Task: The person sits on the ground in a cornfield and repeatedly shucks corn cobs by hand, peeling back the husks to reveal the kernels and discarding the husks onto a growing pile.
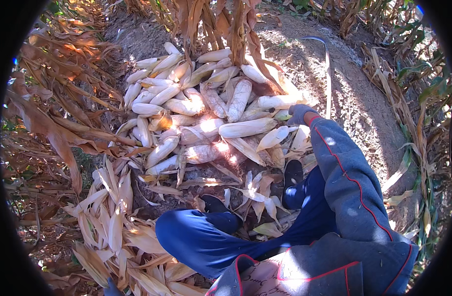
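Note:
My right hand, in a grey glove, reaches to the right edge of a heap of corn ears. Its fingers point down beside a greenish-tipped ear and just below a pale ear; whether they grip anything is hidden. Only a small gloved part of my left hand shows at the bottom edge, against the lower end of a corn husk. Its fingers are out of sight. Most ears in the heap, such as a long one, are in pale husks, and a few show yellow kernels.
A sickle with a curved blade stands or lies beyond my right hand. Loose husks are piled at my left. Dry corn stalks rise behind the heap, with more leaves along the left. My shoes are close to the ears.

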`<action>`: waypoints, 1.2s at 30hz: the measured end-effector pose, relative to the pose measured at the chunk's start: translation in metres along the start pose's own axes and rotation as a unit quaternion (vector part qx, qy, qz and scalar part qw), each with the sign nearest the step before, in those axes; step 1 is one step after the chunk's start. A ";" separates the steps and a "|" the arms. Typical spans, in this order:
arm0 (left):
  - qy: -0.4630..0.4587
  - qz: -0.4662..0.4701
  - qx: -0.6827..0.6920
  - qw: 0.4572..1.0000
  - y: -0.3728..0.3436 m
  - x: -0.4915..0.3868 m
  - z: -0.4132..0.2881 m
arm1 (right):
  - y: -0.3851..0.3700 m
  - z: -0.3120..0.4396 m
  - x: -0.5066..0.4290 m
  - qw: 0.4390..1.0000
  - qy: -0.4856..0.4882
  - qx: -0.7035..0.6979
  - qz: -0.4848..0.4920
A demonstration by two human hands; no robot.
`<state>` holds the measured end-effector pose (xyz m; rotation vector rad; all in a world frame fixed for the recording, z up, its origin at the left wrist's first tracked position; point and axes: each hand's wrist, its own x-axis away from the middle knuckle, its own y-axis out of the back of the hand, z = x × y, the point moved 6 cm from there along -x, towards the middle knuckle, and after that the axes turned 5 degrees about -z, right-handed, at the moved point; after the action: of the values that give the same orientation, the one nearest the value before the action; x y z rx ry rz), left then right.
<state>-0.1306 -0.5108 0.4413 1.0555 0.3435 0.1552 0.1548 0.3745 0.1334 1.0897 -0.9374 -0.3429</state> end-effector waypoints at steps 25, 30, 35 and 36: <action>-0.535 0.072 0.526 0.658 0.192 0.188 -0.439 | -0.087 0.071 -0.044 0.997 0.047 -0.055 -0.026; -0.647 0.102 0.413 0.632 0.183 0.254 -0.506 | -0.104 0.082 -0.036 0.994 0.101 -0.048 0.001; -0.669 0.120 0.217 0.701 0.143 0.253 -0.518 | -0.065 0.106 -0.021 0.992 0.116 -0.043 -0.007; -0.667 0.111 0.236 0.699 0.143 0.252 -0.519 | -0.051 0.113 -0.016 0.993 0.116 -0.028 -0.020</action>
<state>-0.0710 0.0589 0.2836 1.4442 -1.1455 -0.5315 0.0666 0.2937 0.0976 1.0735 -0.6958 -0.2666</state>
